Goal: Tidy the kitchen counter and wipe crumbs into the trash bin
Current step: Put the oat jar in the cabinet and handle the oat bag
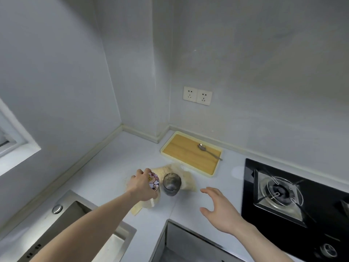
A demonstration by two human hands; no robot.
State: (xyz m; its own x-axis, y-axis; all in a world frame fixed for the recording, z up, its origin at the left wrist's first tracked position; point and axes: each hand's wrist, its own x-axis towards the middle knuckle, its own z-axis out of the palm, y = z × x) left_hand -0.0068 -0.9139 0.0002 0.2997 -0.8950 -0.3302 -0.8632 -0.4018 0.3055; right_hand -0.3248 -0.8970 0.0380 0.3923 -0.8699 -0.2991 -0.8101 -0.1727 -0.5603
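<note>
The left hand (142, 184) grips a patterned cup (154, 181) from above, fingers curled round its rim. The cup carries a colourful cartoon print; no writing on it can be read. It stands on a crumpled pale yellow cloth (186, 178) spread on the white worktop (113, 157). Just beside the cup, to its right, a smoky grey glass tumbler (171, 184) stands upright on the same cloth; whether the two touch cannot be told.

The right hand (219, 208) hovers over the worktop near the tumbler, fingers spread and relaxed, holding nothing.

Behind the cloth, a tray (188, 156) with a cream rim and wood-coloured floor lies against the wall corner. A metal spoon (208, 151) lies in it, handle tip resting over the right rim.

A steel sink (81, 222) is at lower left, a black glass gas hob (294, 197) at right. Two white wall sockets (197, 95) sit above the tray; no brand shows.
</note>
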